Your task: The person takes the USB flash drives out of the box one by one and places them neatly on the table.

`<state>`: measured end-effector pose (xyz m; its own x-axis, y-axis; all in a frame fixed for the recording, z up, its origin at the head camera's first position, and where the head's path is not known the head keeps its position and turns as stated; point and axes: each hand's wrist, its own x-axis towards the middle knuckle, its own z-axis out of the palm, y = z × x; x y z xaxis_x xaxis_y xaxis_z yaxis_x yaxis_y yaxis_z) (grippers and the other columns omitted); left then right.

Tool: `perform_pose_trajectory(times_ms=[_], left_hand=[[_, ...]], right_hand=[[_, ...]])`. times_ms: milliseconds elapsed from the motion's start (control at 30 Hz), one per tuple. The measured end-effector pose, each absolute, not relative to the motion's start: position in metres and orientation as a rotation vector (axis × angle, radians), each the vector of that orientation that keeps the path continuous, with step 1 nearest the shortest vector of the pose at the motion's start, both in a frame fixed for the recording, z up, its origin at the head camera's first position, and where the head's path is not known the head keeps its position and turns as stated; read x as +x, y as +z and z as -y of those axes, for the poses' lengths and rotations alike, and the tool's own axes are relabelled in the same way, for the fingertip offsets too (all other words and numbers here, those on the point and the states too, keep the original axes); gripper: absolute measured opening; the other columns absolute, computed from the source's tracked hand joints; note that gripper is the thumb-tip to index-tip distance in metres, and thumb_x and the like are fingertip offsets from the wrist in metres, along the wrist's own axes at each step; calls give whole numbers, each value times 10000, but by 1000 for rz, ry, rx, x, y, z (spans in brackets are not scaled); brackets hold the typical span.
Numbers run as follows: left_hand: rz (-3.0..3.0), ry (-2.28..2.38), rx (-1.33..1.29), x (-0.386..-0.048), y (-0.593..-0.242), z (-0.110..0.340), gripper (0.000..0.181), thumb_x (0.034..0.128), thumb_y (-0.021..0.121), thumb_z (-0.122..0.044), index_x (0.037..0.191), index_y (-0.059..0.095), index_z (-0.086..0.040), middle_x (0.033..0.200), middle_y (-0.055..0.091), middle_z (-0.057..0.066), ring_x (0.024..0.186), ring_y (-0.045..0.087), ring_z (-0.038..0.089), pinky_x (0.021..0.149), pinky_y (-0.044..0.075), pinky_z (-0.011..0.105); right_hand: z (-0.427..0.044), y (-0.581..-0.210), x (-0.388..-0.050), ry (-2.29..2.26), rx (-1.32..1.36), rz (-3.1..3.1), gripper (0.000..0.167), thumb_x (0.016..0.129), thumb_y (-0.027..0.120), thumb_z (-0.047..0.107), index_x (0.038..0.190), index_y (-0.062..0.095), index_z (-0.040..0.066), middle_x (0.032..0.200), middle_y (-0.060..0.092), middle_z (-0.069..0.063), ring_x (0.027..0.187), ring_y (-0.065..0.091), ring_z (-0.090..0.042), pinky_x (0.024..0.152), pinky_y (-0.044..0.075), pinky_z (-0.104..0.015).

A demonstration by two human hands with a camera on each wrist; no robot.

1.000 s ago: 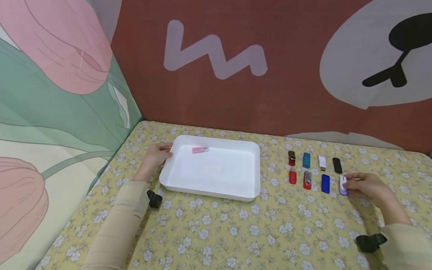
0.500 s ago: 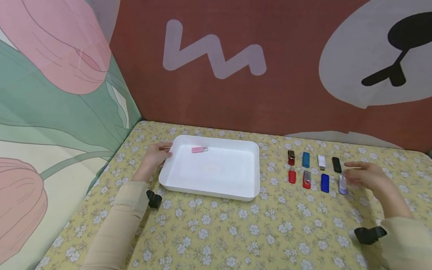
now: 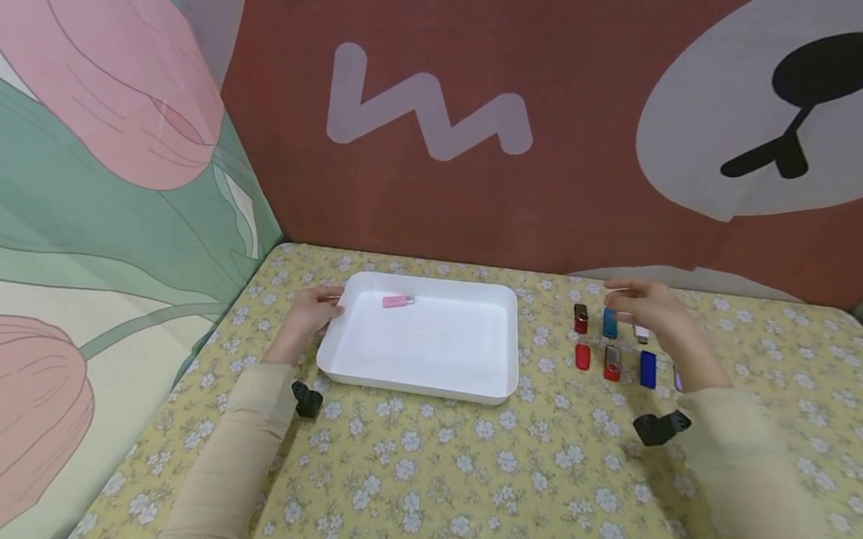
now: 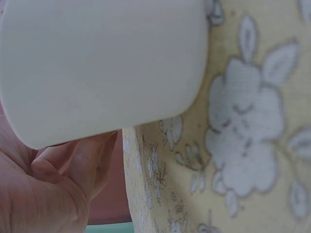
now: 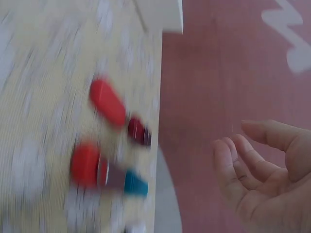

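Note:
My left hand (image 3: 310, 311) grips the left wall of a white tray (image 3: 416, 389); in the left wrist view its fingers pass behind the tray's side. Inside the tray, near the back left, lies a pink USB stick (image 3: 397, 301). My right hand (image 3: 657, 312) hovers above the USB sticks on the right, fingers loosely bent and nothing between them in the right wrist view. Beneath and beside it are a teal stick (image 3: 610, 324), a white stick (image 3: 641, 335), a blue stick (image 3: 647, 370) and a partly covered lilac stick (image 3: 679, 377). The black stick is hidden.
Left of the right hand lie a dark red stick (image 3: 581, 317), a red stick (image 3: 582, 357) and a red stick with a silver cover (image 3: 612, 364). A floral cloth (image 3: 416, 486) covers the table. A printed brown backdrop (image 3: 556, 203) rises behind its far edge.
My right hand has let go of the lilac and white USB stick, lifted and moved left over the back row. The left hand and the tray have stayed put.

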<state>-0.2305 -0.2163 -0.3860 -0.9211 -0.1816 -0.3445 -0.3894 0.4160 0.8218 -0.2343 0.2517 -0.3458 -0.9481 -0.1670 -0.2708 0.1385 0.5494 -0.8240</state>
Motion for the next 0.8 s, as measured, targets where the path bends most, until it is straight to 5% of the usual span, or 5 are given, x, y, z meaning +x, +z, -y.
perform_pose_trajectory(times_ms=[267,800], left_hand=[[-2459,1529,-492,-230,-388,217,444,986,472,-82,1429,444,-73,1419,456,184,1265,479,305,974,463,400],[-2431,1583,-448,-231,-388,219,460,982,463,-53,1439,411,-35,1433,424,213,1285,458,336,989,458,422]], right_hand=[[-198,-348,-249,-1429,-84,-2482,480,997,471,169,1423,374,-29,1293,472,-207,1241,459,-372,1042,423,-461],[-113,-359,-271,-1471,-115,-2380,445,961,515,85,1389,444,-13,1320,482,-219,1204,501,-350,1051,426,-464]])
